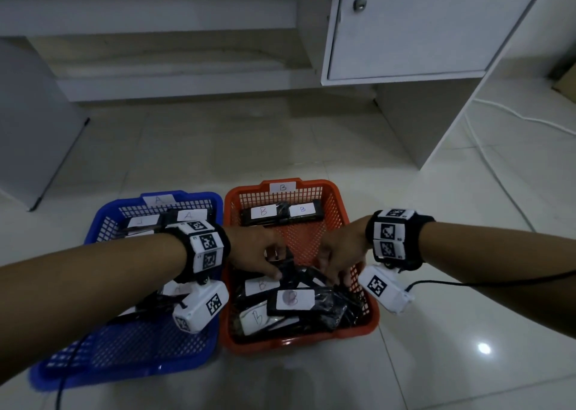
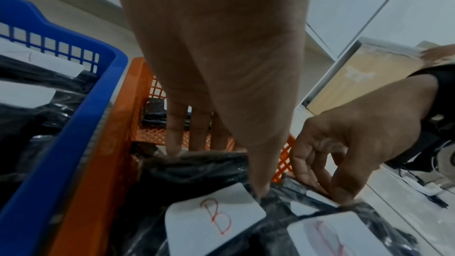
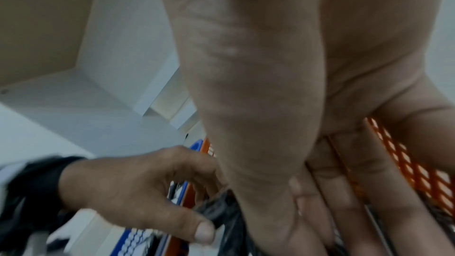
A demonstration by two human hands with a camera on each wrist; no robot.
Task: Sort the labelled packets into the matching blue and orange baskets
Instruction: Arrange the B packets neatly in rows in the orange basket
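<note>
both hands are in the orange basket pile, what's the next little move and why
Probably lift the black packet that both hands pinch just clear of the pile so its label can be read. The left hand and right hand grip it over the orange basket, marked B, and its label is hidden, while the nearby packets show B.

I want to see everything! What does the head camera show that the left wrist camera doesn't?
Only the head view shows the whole blue basket with its A tag, the B tag on the orange basket, two B packets lying at its far end, and the cupboard door.

Only the left wrist view shows the left hand's fingertips close up, on a black packet, and the red B on a label large.

Both show the left hand, the right hand, both baskets and the black packets.
</note>
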